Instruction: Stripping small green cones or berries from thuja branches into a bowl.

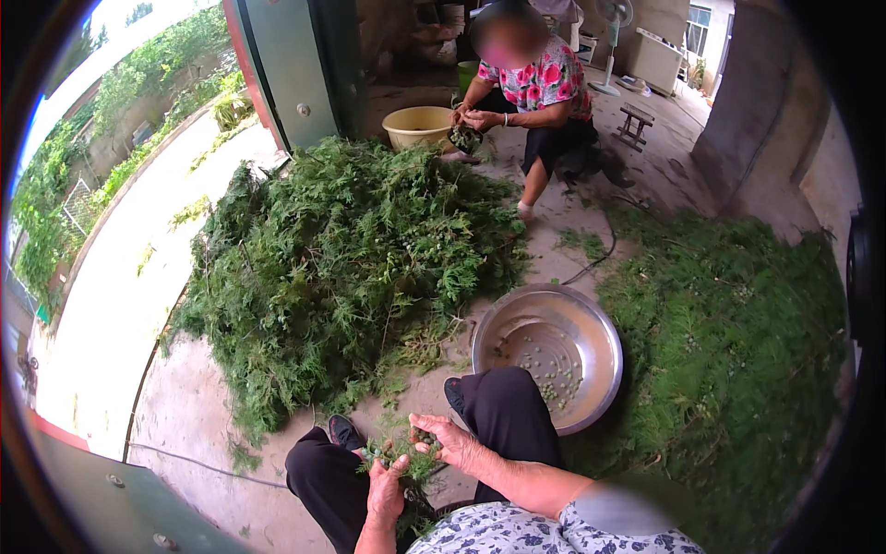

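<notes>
Between my knees, my left hand (385, 491) is closed round the stem of a green cypress sprig (417, 468) with feathery leaves. Just above and to the right, my right hand (448, 440) has its fingers curled round small green cones (425, 437) at the sprig's upper end. A wide metal basin (604, 355) stands on the floor to the right of my knee. Loose green cones (556, 381) lie scattered over its bottom.
A big heap of cut cypress branches (351, 258) fills the floor ahead, with more greenery (720, 369) at right. Beyond it, a person (544, 88) in a flowered top sits handling a sprig by a yellow basin (415, 120). A small stool (634, 122) and a cable (591, 268) are nearby.
</notes>
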`<state>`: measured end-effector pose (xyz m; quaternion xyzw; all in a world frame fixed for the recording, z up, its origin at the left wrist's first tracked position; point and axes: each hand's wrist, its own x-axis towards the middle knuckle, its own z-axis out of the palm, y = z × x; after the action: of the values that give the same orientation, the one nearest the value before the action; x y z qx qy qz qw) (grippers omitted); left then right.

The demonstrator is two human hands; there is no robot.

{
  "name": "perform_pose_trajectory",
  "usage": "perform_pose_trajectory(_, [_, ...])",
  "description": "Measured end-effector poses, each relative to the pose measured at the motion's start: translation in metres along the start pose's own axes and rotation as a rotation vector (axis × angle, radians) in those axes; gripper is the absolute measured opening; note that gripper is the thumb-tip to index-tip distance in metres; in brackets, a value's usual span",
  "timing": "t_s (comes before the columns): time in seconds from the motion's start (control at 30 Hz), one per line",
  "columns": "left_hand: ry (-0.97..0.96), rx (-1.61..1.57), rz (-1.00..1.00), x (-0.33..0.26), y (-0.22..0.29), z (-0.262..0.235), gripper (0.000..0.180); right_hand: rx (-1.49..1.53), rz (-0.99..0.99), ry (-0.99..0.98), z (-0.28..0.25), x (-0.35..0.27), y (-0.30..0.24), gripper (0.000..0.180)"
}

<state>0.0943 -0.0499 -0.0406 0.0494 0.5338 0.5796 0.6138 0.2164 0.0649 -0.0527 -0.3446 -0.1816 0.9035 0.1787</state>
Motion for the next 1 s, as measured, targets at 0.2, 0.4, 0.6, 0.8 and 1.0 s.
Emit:
perform_pose_trajectory(0.2, [0.118, 0.000, 0.046, 0.010, 0.008, -0.004, 0.040, -0.921, -0.331, -0.177, -0.005, 0.013, 0.014, 0.019])
perform_pose_trajectory(0.4, [0.144, -0.050, 0.089, 0.017, 0.012, -0.004, 0.037, -0.311, -0.090, -0.175, 0.006, 0.006, -0.006, 0.021])
perform_pose_trajectory(0.6, [0.117, -0.198, 0.177, 0.035, -0.010, -0.024, 0.036, -0.918, -0.402, -0.194, 0.012, -0.001, 0.016, 0.024])
perform_pose_trajectory(0.8, [0.216, -0.119, 0.194, 0.021, -0.005, -0.012, 0.017, -0.778, -0.348, 0.098, 0.013, -0.007, 0.010, 0.025])
perform_pose_trajectory(1.0, [0.214, -0.011, 0.246, 0.036, -0.003, -0.007, 0.025, -1.281, -0.691, -0.093, 0.031, -0.008, 0.013, 0.032])
